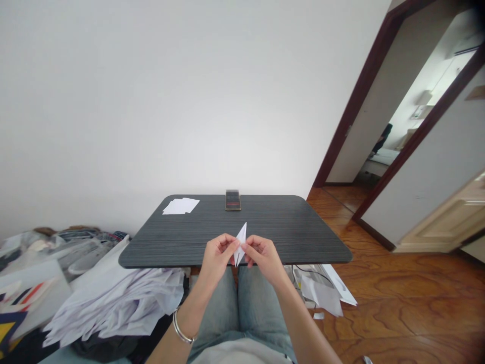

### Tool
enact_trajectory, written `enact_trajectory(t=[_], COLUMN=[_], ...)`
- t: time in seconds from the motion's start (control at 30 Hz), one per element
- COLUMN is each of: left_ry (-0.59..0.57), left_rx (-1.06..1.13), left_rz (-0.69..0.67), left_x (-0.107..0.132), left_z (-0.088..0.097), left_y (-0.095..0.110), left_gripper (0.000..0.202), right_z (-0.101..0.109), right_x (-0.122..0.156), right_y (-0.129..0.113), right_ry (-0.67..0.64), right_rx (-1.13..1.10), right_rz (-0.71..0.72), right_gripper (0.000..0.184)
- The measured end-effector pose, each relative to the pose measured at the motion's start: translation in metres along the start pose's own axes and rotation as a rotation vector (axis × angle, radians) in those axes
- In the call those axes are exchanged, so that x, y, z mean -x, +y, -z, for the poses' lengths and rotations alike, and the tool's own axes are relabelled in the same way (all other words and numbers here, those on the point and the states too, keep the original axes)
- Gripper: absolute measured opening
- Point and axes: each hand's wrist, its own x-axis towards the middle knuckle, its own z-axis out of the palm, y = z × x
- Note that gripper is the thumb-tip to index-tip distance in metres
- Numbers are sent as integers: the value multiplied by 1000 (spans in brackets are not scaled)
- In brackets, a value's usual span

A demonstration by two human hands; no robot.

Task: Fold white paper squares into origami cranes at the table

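Both my hands are raised just above the near edge of a dark wood-grain table (299, 237). My left hand (217, 258) and my right hand (264, 260) pinch a narrow, pointed piece of folded white paper (240, 245) between them. Its tip points up and away from me, and my fingers hide part of it. A small stack of white paper sheets (181, 206) lies at the table's far left. At the far edge, a phone (233, 200) stands upright.
A silver bangle (183, 327) circles my left wrist. A heap of white paper (113, 308) and cluttered items lie to the left of the table. More papers and a cable (321, 289) sit on the wooden floor to the right. A doorway (379, 111) opens at the right.
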Motion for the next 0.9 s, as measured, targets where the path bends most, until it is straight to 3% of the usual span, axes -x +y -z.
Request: enact_trajectory(t=[0.37,0.67,0.9], left_ry=[-43,-59,-103], left_rx=[57,-83,-111], left_rz=[77,9,33], left_x=[-1,-2,0], left_z=[0,3,1], left_y=[-3,-3,1], left_gripper=[28,30,32], right_z=[4,2,3], right_x=[1,-1,-3], right_y=[-4,-1,-9], right_ry=[-81,0,75], right_rx=[17,2,20], right_rz=[36,100,124], right_gripper=[29,33,23])
